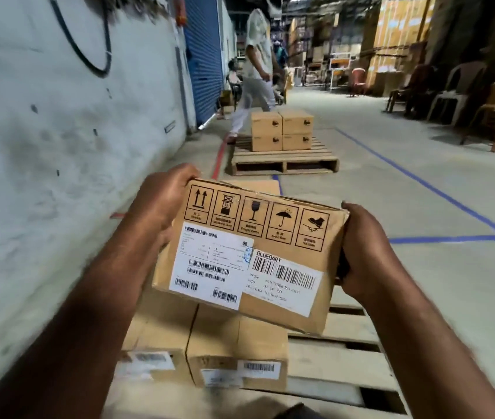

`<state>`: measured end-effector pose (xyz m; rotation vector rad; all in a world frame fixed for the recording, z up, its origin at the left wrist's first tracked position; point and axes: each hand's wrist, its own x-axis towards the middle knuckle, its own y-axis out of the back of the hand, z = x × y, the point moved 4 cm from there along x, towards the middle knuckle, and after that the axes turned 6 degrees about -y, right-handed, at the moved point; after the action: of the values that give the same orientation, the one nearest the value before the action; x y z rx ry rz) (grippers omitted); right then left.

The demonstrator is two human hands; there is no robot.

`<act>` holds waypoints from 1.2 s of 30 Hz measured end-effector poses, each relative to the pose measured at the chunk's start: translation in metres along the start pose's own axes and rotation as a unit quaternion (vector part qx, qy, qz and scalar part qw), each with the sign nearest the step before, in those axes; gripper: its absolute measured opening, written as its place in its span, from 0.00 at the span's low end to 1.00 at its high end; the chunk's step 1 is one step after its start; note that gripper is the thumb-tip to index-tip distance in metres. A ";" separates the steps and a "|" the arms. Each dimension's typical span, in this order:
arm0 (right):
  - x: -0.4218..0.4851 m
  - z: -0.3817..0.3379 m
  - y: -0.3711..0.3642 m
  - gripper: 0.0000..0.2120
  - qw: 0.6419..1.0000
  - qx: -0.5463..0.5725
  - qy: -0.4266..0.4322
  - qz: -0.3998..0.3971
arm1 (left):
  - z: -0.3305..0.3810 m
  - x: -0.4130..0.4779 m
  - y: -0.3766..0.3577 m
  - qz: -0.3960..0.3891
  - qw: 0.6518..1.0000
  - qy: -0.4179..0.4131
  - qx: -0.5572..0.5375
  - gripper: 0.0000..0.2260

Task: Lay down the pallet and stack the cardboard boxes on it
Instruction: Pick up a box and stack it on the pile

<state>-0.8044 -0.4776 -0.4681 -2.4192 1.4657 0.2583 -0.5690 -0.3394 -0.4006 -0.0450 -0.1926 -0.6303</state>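
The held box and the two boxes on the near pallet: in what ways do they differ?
The held box is in the air, gripped by the left hand and right hand; the two boxes on the near pallet rest on its slats. The held box is tilted; the two boxes sit level, side by side. The held box shows handling symbols facing the camera; none show on the other two. All are brown cardboard with white barcode labels.
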 end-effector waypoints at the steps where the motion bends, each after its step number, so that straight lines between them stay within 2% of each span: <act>1: -0.003 0.003 -0.017 0.27 1.000 -0.014 -0.003 -0.016 | -0.001 -0.003 0.018 0.021 1.000 0.000 0.006 0.14; 7: -0.011 0.033 -0.101 0.23 0.989 -0.052 0.024 -0.137 | -0.039 -0.021 0.119 0.130 0.991 -0.004 0.025 0.14; 9: -0.015 0.064 -0.133 0.18 0.980 -0.066 0.034 -0.183 | -0.073 -0.032 0.155 0.186 0.982 -0.006 0.009 0.18; 11: -0.007 0.105 -0.159 0.24 0.972 -0.115 0.043 -0.200 | -0.116 -0.046 0.189 0.235 0.972 -0.018 -0.011 0.19; 14: 0.007 0.160 -0.185 0.34 0.956 -0.174 0.036 -0.232 | -0.166 -0.065 0.216 0.311 0.946 0.014 -0.091 0.09; 15: 0.009 0.173 -0.191 0.38 0.951 -0.190 0.029 -0.244 | -0.179 -0.068 0.221 0.322 0.940 0.032 -0.111 0.10; 18: 0.018 0.203 -0.204 0.48 0.934 -0.236 0.016 -0.267 | -0.214 -0.067 0.234 0.334 0.933 0.057 -0.119 0.15; 20: 0.024 0.211 -0.210 0.51 0.929 -0.244 0.022 -0.276 | -0.231 -0.063 0.243 0.340 0.930 0.070 -0.117 0.22; 21: 0.029 0.215 -0.214 0.51 0.929 -0.243 0.025 -0.277 | -0.237 -0.059 0.247 0.346 0.927 0.074 -0.121 0.22; 23: 0.036 0.216 -0.219 0.52 0.932 -0.231 0.029 -0.278 | -0.243 -0.048 0.250 0.338 0.930 0.076 -0.122 0.20; 25: 0.041 0.215 -0.223 0.52 0.935 -0.225 0.038 -0.272 | -0.242 -0.035 0.249 0.319 0.937 0.077 -0.125 0.22; 30: 0.061 0.207 -0.225 0.41 0.937 -0.227 0.050 -0.260 | -0.238 -0.003 0.245 0.305 0.946 0.092 -0.061 0.18; 33: 0.073 0.204 -0.230 0.45 0.937 -0.228 0.061 -0.256 | -0.230 0.012 0.240 0.297 0.951 0.084 -0.003 0.19; 36: 0.088 0.209 -0.237 0.51 0.936 -0.231 0.068 -0.255 | -0.231 0.028 0.242 0.292 0.953 0.073 0.046 0.15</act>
<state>-0.5535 -0.3760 -0.6527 -3.1472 0.8272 0.3496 -0.3664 -0.1832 -0.6179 0.0348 -0.0582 -0.0326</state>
